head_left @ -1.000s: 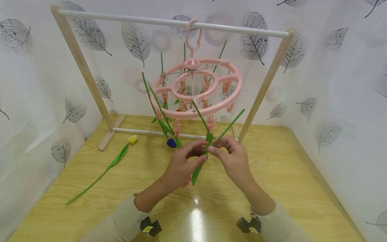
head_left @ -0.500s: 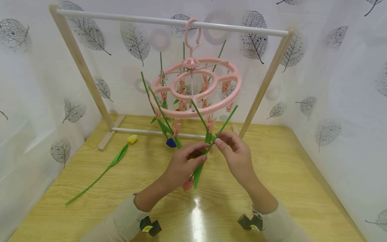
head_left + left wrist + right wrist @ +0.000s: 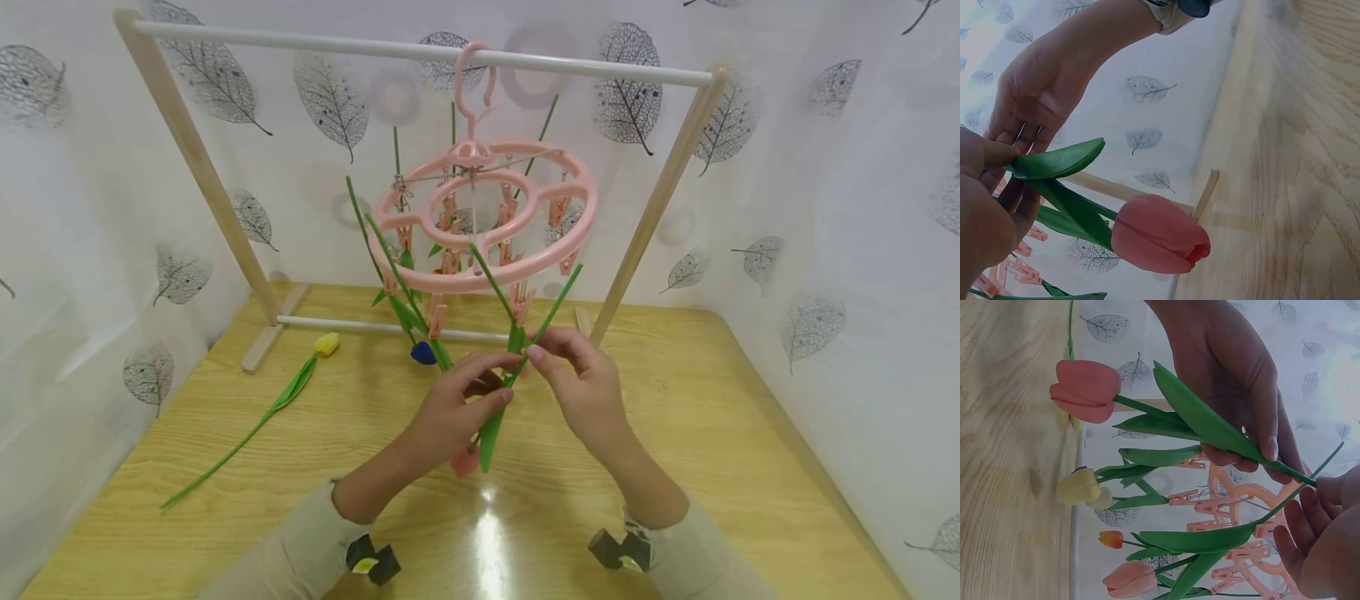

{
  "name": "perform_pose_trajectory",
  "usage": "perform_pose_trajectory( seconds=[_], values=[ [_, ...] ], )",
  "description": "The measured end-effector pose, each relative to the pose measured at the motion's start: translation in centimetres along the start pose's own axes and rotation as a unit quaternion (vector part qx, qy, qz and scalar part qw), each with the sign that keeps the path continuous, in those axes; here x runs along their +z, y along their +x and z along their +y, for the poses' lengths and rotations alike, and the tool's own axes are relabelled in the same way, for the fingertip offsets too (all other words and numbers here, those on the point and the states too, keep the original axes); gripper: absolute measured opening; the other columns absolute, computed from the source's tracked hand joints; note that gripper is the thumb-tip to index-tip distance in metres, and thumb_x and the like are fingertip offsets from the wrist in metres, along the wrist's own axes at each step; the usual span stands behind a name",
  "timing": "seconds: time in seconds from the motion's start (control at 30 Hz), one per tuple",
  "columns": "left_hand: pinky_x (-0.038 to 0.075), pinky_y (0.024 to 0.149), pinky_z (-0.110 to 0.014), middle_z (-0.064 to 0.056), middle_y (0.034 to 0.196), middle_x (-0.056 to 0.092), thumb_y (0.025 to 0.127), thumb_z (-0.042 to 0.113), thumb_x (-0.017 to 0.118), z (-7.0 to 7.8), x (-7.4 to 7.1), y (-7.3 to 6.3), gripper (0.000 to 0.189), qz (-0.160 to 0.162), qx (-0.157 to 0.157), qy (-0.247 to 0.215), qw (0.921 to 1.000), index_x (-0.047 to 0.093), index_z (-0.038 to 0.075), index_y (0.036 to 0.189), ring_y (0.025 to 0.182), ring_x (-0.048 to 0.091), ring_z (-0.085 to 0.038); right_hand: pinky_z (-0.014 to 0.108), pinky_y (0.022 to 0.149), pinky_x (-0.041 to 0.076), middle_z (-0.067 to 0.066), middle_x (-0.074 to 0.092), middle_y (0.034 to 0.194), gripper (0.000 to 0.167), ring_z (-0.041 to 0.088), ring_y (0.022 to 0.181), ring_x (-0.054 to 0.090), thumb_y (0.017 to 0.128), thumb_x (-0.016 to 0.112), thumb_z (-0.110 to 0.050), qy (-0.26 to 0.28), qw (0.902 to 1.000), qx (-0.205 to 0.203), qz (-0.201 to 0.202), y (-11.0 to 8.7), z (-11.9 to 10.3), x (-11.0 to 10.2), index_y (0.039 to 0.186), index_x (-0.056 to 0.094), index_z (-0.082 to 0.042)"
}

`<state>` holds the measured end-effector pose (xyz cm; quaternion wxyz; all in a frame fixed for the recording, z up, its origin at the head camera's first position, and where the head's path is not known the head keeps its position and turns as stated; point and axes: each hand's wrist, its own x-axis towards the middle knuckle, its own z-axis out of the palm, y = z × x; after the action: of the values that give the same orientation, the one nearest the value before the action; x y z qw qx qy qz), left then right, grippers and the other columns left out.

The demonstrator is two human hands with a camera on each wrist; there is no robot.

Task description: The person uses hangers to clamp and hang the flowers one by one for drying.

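A pink artificial tulip (image 3: 466, 461) hangs bloom-down between my hands, its green stem slanting up to the right. My left hand (image 3: 450, 404) pinches it by the stem and the base of the leaves. Higher on the same stem, the thumb and fingertips of my right hand (image 3: 587, 392) pinch it. The right wrist view shows the whole bloom (image 3: 1088, 390) and both hands on the stem. Just behind the hands hangs a pink round clip hanger (image 3: 525, 273) with several tulips clipped head-down, among them a blue one (image 3: 423, 353). One clip (image 3: 521, 307) holds a stem right above my fingers.
The hanger hooks over the white bar (image 3: 315, 42) of a wooden-legged rack (image 3: 191, 154). A yellow tulip (image 3: 327, 344) lies on the wooden table (image 3: 720, 467) at the left. Leaf-printed white sheeting (image 3: 825, 208) encloses the back and sides.
The held tulip's stem has swung more upright, its top moving left. My right fingers have shifted slightly up along it, and more of the pink bloom shows below my left hand.
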<state>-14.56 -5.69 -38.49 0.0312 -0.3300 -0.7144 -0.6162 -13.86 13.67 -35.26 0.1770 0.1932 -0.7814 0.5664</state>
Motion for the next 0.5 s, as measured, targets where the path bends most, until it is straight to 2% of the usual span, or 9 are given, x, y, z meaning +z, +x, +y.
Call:
perform_pose_trajectory(
  seconds=[0.13, 0.23, 0.37, 0.5],
  values=[
    [0.056, 0.088, -0.033, -0.006, 0.13, 0.061, 0.1, 0.006, 0.062, -0.1, -0.1, 0.1, 0.038, 0.0, 0.001, -0.008, 1.0, 0.06, 0.014, 0.137, 0.1, 0.062, -0.02, 0.029, 0.097, 0.051, 0.007, 0.069, 0.108, 0.023, 0.014, 0.111, 0.063, 0.099, 0.066, -0.017, -0.008, 0.9999, 0.004, -0.006, 0.3, 0.0, -0.6, 0.116, 0.065, -0.001],
    [0.056, 0.089, -0.035, -0.009, 0.131, 0.06, 0.099, 0.007, 0.062, -0.1, -0.2, 0.2, 0.038, 0.002, -0.003, -0.017, 0.9999, 0.06, 0.013, 0.137, 0.101, 0.062, -0.02, 0.024, 0.094, 0.053, 0.004, 0.069, 0.111, 0.024, 0.012, 0.108, 0.064, 0.099, 0.065, -0.014, 0.001, 1.0, -0.003, 0.0, 0.9, -0.1, -1.7, 0.12, 0.065, -0.002],
    [0.055, 0.092, -0.035, -0.013, 0.132, 0.059, 0.099, 0.007, 0.063, -0.2, -0.4, 0.2, 0.038, 0.006, -0.01, -0.028, 0.9996, 0.06, 0.01, 0.136, 0.103, 0.061, -0.022, 0.022, 0.091, 0.055, -0.004, 0.069, 0.108, 0.024, 0.013, 0.102, 0.068, 0.098, 0.065, -0.006, -0.001, 0.9981, -0.052, 0.032, 2.9, -0.4, -4.1, 0.121, 0.065, 0.002],
    [0.055, 0.092, -0.032, -0.012, 0.13, 0.059, 0.099, 0.004, 0.062, -0.2, -0.5, 0.2, 0.04, 0.011, -0.015, -0.043, 0.9989, 0.058, 0.008, 0.138, 0.105, 0.06, -0.027, 0.019, 0.091, 0.053, -0.009, 0.068, 0.108, 0.025, 0.009, 0.1, 0.066, 0.098, 0.066, -0.009, -0.058, 0.9925, -0.093, 0.053, 6.0, -0.6, -6.7, 0.121, 0.067, 0.001]
  ],
)
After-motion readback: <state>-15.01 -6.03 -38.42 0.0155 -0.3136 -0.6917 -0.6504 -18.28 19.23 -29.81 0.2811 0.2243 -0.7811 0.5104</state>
